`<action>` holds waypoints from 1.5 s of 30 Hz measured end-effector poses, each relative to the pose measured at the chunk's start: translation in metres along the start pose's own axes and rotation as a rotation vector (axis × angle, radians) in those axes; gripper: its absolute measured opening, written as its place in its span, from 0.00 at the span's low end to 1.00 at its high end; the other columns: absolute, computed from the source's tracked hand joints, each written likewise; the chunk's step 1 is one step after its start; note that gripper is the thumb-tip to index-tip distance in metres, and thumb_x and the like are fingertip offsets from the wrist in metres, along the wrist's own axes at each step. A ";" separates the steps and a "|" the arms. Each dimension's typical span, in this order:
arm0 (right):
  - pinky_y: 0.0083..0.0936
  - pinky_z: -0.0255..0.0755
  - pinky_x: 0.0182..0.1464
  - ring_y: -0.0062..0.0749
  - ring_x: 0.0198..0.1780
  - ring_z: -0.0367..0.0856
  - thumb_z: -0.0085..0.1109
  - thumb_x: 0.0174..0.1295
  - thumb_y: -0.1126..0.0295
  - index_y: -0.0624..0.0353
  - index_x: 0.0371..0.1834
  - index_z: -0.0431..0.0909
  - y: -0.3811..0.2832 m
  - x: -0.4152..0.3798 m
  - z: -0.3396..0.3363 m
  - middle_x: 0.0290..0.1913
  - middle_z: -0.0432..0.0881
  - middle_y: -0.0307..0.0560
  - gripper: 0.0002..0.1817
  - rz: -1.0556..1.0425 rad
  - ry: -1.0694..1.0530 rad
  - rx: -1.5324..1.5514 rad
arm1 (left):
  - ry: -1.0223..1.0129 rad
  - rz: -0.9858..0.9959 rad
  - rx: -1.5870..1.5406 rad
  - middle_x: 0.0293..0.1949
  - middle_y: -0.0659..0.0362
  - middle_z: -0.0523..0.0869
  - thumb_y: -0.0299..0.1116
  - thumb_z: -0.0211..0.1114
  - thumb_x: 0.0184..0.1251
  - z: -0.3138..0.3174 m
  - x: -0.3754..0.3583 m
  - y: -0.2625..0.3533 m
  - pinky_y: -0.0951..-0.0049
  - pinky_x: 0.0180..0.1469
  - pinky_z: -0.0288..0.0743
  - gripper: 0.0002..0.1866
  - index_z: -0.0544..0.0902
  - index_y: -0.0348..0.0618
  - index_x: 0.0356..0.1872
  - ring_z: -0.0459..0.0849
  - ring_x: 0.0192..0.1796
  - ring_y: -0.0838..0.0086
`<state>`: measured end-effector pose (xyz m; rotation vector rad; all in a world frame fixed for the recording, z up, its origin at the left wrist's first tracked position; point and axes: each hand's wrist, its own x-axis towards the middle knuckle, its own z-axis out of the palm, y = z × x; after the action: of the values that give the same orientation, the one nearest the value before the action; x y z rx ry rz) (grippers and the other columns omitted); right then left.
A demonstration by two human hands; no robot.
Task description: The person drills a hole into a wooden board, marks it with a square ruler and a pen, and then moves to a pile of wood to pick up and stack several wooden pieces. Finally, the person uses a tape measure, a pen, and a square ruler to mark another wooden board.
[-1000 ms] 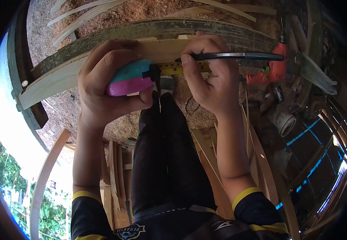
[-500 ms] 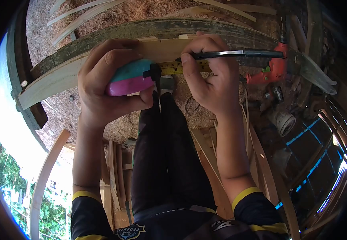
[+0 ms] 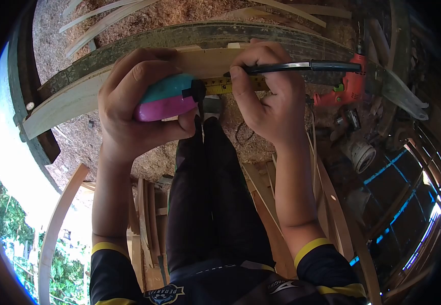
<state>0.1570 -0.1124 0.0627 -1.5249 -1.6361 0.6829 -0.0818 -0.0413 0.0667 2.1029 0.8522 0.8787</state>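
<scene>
My left hand (image 3: 129, 101) is wrapped round a teal and pink tape measure (image 3: 167, 99), with its upper fingers over a curved pale wooden piece (image 3: 202, 62). Yellow tape (image 3: 220, 86) runs from the case toward the right, along the wood's lower edge. My right hand (image 3: 271, 91) pinches a black pen (image 3: 291, 66), whose tip points left beside the wood's edge above the tape. The far end of the tape is hidden behind my right fingers.
A dark curved timber (image 3: 164, 38) lies behind the wood. At the right are a red drill (image 3: 343, 90) and a round container (image 3: 364, 156). Wood strips (image 3: 147, 223) lie beside my legs, and shavings (image 3: 154, 168) cover the ground.
</scene>
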 end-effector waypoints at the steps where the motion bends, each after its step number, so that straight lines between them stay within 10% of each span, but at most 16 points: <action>1: 0.41 0.80 0.68 0.41 0.46 0.87 0.68 0.70 0.76 0.62 0.39 0.84 -0.002 0.000 -0.001 0.41 0.86 0.47 0.02 0.022 -0.022 0.006 | -0.002 0.001 0.005 0.45 0.50 0.93 0.34 0.88 0.42 0.000 0.000 0.000 0.60 0.49 0.89 0.26 0.89 0.43 0.47 0.95 0.48 0.56; 4: 0.38 0.77 0.48 0.38 0.46 0.83 0.70 0.69 0.70 0.54 0.37 0.83 0.003 0.001 0.003 0.33 0.85 0.39 0.04 -0.034 0.038 -0.003 | -0.003 0.006 -0.007 0.45 0.50 0.93 0.34 0.88 0.43 0.000 0.000 -0.001 0.60 0.49 0.89 0.27 0.89 0.43 0.47 0.96 0.48 0.56; 45: 0.39 0.78 0.46 0.39 0.45 0.85 0.70 0.68 0.72 0.53 0.37 0.83 0.005 0.001 0.005 0.34 0.85 0.40 0.04 -0.009 0.055 0.013 | 0.018 0.000 0.010 0.45 0.48 0.93 0.34 0.86 0.42 0.003 0.002 -0.001 0.60 0.46 0.89 0.26 0.88 0.42 0.46 0.95 0.45 0.56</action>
<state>0.1553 -0.1099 0.0560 -1.5134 -1.5938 0.6395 -0.0791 -0.0405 0.0650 2.1064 0.8679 0.8961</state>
